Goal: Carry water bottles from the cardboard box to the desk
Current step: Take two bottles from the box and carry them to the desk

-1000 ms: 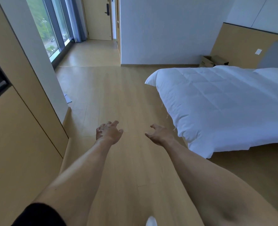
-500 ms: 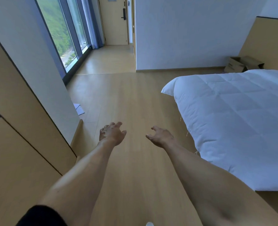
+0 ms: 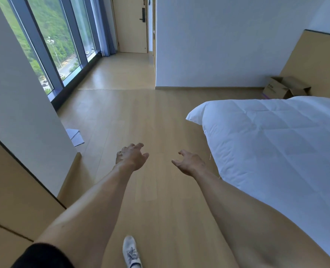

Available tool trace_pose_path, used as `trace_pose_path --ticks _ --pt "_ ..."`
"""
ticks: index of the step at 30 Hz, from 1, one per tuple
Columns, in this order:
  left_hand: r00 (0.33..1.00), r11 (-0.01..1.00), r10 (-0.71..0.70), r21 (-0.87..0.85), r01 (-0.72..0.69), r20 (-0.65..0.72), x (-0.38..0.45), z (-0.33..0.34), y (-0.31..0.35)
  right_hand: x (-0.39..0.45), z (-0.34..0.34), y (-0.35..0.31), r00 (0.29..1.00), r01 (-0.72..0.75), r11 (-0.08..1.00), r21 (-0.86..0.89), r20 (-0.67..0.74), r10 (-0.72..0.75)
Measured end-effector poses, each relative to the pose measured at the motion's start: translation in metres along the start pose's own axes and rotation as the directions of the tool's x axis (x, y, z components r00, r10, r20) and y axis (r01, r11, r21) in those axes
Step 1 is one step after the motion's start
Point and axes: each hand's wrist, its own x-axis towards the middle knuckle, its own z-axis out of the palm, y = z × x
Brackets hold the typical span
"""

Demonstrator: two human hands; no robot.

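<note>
Beside the tall glass window (image 3: 50,45), the left hand (image 3: 131,156) and right hand (image 3: 189,161) are held out loosely curled, holding nothing. The open brown cardboard box (image 3: 284,88) is seen far right, behind the white quilted bed (image 3: 276,140).

**Room layout, bed to the right, windows to the left**

The bed (image 3: 276,147) fills the right side, its near corner just right of the right hand (image 3: 189,162). The left hand (image 3: 132,156) hangs beside it, both above the floor (image 3: 141,113). A shoe (image 3: 131,252) stands on the floor between the forearms. The cardboard box (image 3: 285,88) sits on the floor behind the bed, against the headboard panel (image 3: 315,62). Windows (image 3: 54,41) run along the left; the door (image 3: 132,24) is at the far end. Papers (image 3: 74,136) lie by the left wall's foot.
</note>
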Motion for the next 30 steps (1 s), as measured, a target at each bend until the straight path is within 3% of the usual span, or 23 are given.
trace_pose_path --ticks 13,30 --pt "0.984 0.984 0.176 0.032 -0.178 0.037 0.263 -0.051 0.01 0.224 -0.062 -0.056 0.993 -0.111 0.994 -0.007 -0.028 0.111" --pt "0.982 0.981 0.179 0.066 -0.183 0.064 0.519 -0.075 0.024 0.473 -0.101 -0.104 0.995 -0.098 0.995 0.006 -0.024 0.098"
